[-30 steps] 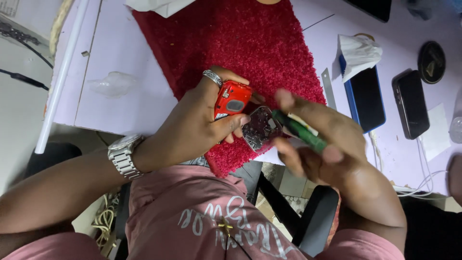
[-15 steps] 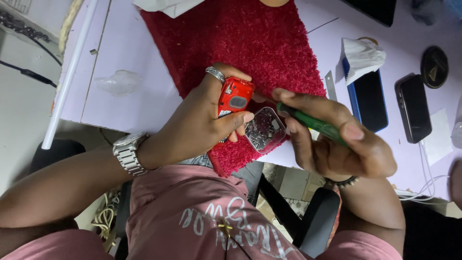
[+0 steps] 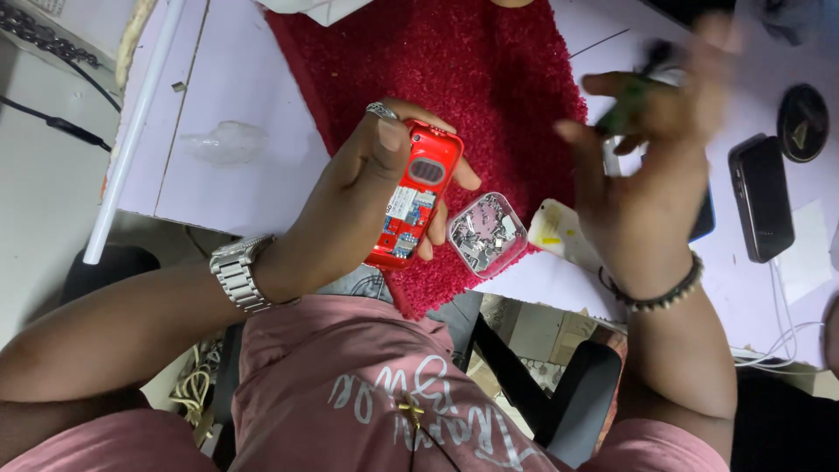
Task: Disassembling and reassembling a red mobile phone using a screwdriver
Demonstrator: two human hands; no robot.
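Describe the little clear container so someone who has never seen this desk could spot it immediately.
Start at the red shaggy mat on the pale desk and go to its near edge. Right beside the opened red phone in the left hand lies a small clear box of tiny silvery parts, the only see-through thing there.

My right hand (image 3: 651,166) is smeared by motion, so the green tool (image 3: 622,109) in its grip is only a blur. My left hand (image 3: 367,188) covers one long side of the red phone (image 3: 411,201). The small parts in the clear plastic box (image 3: 486,233) are too tiny to tell apart. The red mat (image 3: 454,79) runs off the top edge.
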